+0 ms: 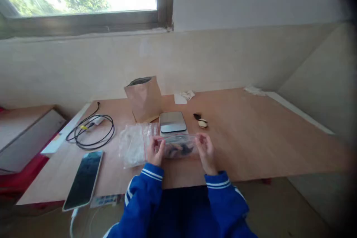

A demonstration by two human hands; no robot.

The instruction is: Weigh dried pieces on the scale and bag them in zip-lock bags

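Note:
Between my two hands is a clear zip-lock bag [178, 150] with a pink seal line and dark and brownish pieces inside; their kind is too blurred to tell. My left hand [156, 151] pinches the bag's upper left corner, and my right hand [205, 151] pinches its upper right corner. Just behind the bag sits a small flat scale [172, 122] with a silver top. More clear zip-lock bags [134, 147] lie flat beside my left hand. Beyond my right hand are a dark piece and a pale, shell-like piece [202, 123].
An open brown paper bag [144, 98] stands behind the scale. On the left lie a coiled black cable [95, 143] and a phone [84, 180] with a white cord, overhanging the front edge of the table [256, 137]. White scraps [184, 97] rest near the wall.

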